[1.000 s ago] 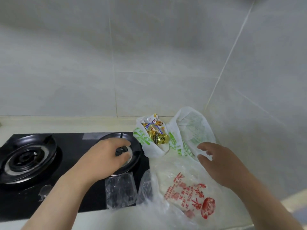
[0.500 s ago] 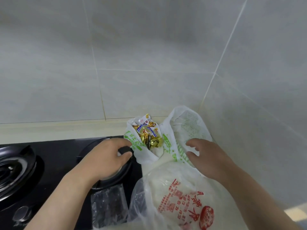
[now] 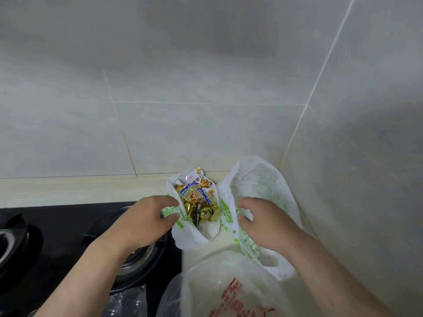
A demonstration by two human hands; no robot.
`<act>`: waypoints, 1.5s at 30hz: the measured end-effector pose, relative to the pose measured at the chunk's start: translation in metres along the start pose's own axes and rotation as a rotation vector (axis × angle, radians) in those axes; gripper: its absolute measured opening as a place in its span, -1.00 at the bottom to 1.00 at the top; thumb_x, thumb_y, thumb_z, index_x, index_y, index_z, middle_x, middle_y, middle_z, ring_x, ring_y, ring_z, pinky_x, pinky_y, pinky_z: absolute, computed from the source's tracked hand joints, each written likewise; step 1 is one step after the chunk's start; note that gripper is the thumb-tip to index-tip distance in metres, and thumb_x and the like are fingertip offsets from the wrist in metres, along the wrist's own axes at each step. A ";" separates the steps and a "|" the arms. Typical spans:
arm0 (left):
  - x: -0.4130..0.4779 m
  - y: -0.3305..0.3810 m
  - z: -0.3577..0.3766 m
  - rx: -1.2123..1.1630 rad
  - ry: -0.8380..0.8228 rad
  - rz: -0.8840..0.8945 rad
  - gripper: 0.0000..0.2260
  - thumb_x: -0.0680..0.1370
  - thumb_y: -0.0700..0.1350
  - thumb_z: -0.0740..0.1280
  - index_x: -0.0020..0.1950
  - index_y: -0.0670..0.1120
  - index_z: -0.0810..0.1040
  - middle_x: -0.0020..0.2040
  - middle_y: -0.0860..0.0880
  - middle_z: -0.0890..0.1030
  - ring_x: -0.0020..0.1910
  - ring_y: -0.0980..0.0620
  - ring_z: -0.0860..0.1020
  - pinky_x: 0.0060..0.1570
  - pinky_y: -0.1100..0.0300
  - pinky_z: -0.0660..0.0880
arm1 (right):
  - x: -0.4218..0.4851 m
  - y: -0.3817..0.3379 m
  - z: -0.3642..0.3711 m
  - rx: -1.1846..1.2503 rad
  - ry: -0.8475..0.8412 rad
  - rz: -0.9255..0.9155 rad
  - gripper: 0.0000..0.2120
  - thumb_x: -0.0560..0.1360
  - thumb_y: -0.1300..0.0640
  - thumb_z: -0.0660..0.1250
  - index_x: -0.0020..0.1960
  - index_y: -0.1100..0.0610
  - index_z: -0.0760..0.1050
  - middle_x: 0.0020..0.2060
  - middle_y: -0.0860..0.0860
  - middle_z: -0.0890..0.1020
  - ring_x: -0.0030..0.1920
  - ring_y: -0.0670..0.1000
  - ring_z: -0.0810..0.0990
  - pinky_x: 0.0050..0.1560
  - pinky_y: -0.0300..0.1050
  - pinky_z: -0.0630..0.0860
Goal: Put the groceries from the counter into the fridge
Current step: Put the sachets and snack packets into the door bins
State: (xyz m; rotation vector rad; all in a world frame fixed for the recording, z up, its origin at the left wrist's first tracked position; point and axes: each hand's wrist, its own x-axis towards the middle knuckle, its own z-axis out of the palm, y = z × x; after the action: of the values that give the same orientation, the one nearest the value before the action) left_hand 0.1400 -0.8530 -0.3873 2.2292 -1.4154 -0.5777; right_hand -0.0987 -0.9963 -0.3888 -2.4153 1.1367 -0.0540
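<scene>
A white plastic bag with green print [image 3: 194,234] stands in the counter's back corner, its mouth spread open. Inside it lie gold-wrapped sweets and a blue-and-white packet [image 3: 199,202]. My left hand [image 3: 142,223] pinches the bag's left rim between thumb and fingers. On the other side, my right hand [image 3: 267,223] has its thumb and fingers curled on the bag's right flap. A translucent bag with red print [image 3: 229,282] lies in front, nearer to me, its contents hidden.
A black gas stove [image 3: 57,225] fills the left, with one burner [image 3: 142,259] under my left wrist. A clear plastic packet [image 3: 128,303] lies at its front edge. Tiled walls close the corner behind and to the right. The cream counter [image 3: 68,188] runs along the back.
My left hand left the burner and moved right to the bag's left rim. My right hand moved up and left onto the bag's right flap. The view shifted right.
</scene>
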 end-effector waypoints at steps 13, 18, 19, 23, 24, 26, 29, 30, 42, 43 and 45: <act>0.064 -0.008 0.037 -0.016 -0.004 -0.048 -0.73 0.55 0.00 0.35 0.24 0.12 0.58 -0.01 0.20 0.56 -0.08 0.17 0.48 -0.03 0.25 0.38 | 0.070 0.016 0.015 -0.005 -0.063 -0.096 -0.62 0.61 0.01 0.22 0.42 -0.04 0.41 0.35 -0.09 0.49 0.32 -0.03 0.47 0.24 -0.12 0.45; 0.094 -0.017 0.054 -0.122 -0.049 -0.043 -0.80 0.55 -0.05 0.37 0.16 0.10 0.62 0.09 0.23 0.58 0.12 0.18 0.54 0.15 0.19 0.46 | 0.097 0.017 0.030 -0.002 -0.146 -0.145 -0.60 0.61 0.05 0.22 0.45 0.03 0.39 0.36 -0.03 0.49 0.33 0.00 0.45 0.24 -0.16 0.40; 0.101 -0.019 0.058 -0.139 -0.046 -0.045 -0.80 0.55 -0.07 0.38 0.17 0.08 0.62 0.07 0.25 0.57 0.11 0.20 0.53 0.13 0.22 0.44 | 0.103 0.017 0.034 0.000 -0.159 -0.151 -0.59 0.61 0.07 0.22 0.45 0.05 0.39 0.37 -0.01 0.48 0.34 0.00 0.45 0.25 -0.16 0.40; 0.126 -0.030 0.076 -0.201 -0.057 -0.084 -0.79 0.54 -0.12 0.38 0.17 -0.01 0.63 0.04 0.16 0.61 0.10 0.15 0.56 0.08 0.25 0.43 | 0.129 0.018 0.055 0.009 -0.213 -0.173 -0.57 0.60 0.08 0.25 0.45 0.05 0.39 0.38 -0.01 0.48 0.36 0.00 0.44 0.30 -0.14 0.39; 0.131 -0.034 0.082 -0.203 -0.070 -0.086 -0.81 0.54 -0.14 0.38 0.14 -0.03 0.64 0.03 0.11 0.63 0.09 0.11 0.58 0.09 0.21 0.47 | 0.137 0.019 0.061 0.011 -0.227 -0.175 -0.58 0.59 0.09 0.26 0.45 0.05 0.40 0.37 0.00 0.49 0.34 0.02 0.46 0.29 -0.13 0.41; 0.140 -0.041 0.092 -0.211 -0.091 -0.110 -0.83 0.53 -0.19 0.37 0.10 -0.07 0.65 0.02 0.03 0.65 0.05 0.06 0.60 0.11 0.12 0.52 | 0.152 0.020 0.075 0.015 -0.248 -0.172 -0.58 0.58 0.09 0.27 0.44 0.05 0.41 0.36 0.01 0.50 0.32 0.03 0.48 0.26 -0.12 0.43; 0.150 -0.055 0.107 -0.212 -0.118 -0.172 -0.80 0.52 -0.20 0.35 0.09 0.00 0.64 0.02 0.04 0.66 0.02 0.07 0.62 0.10 0.11 0.55 | 0.169 0.026 0.095 -0.006 -0.268 -0.171 -0.58 0.57 0.10 0.29 0.42 0.07 0.42 0.34 0.04 0.50 0.30 0.06 0.49 0.26 -0.09 0.45; 0.153 -0.060 0.112 -0.197 -0.130 -0.184 -0.79 0.51 -0.18 0.35 0.11 0.01 0.63 0.03 0.06 0.66 0.03 0.07 0.62 0.10 0.12 0.55 | 0.173 0.028 0.101 -0.019 -0.278 -0.170 -0.59 0.57 0.10 0.30 0.41 0.08 0.43 0.32 0.04 0.50 0.28 0.07 0.49 0.26 -0.06 0.46; 0.168 -0.079 0.141 0.118 -0.096 -0.166 -0.59 0.56 -0.07 0.28 0.42 -0.03 0.40 0.20 -0.07 0.49 0.12 -0.10 0.55 0.00 0.11 0.47 | 0.190 0.046 0.140 -0.135 -0.303 -0.199 -0.57 0.46 0.03 0.35 0.32 0.06 0.45 0.20 0.02 0.48 0.16 0.09 0.49 0.15 0.04 0.49; 0.169 -0.078 0.142 0.129 -0.098 -0.157 -0.64 0.56 -0.06 0.27 0.36 -0.03 0.44 0.18 -0.06 0.51 0.10 -0.11 0.55 0.00 0.09 0.48 | 0.190 0.047 0.143 -0.148 -0.297 -0.207 -0.54 0.45 0.01 0.36 0.33 0.05 0.44 0.21 0.02 0.47 0.16 0.10 0.49 0.16 0.03 0.48; 0.170 -0.077 0.144 0.147 -0.118 -0.143 -0.78 0.56 -0.02 0.24 0.16 -0.04 0.52 0.06 -0.04 0.53 0.04 -0.09 0.56 -0.06 0.11 0.50 | 0.190 0.049 0.148 -0.173 -0.277 -0.220 -0.52 0.44 -0.02 0.38 0.33 0.04 0.41 0.22 0.02 0.46 0.17 0.10 0.47 0.17 0.02 0.47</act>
State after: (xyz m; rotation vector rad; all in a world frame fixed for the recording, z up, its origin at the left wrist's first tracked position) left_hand 0.1821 -0.9991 -0.5679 2.4647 -1.4034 -0.6832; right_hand 0.0246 -1.1047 -0.5710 -2.5901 0.7770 0.3109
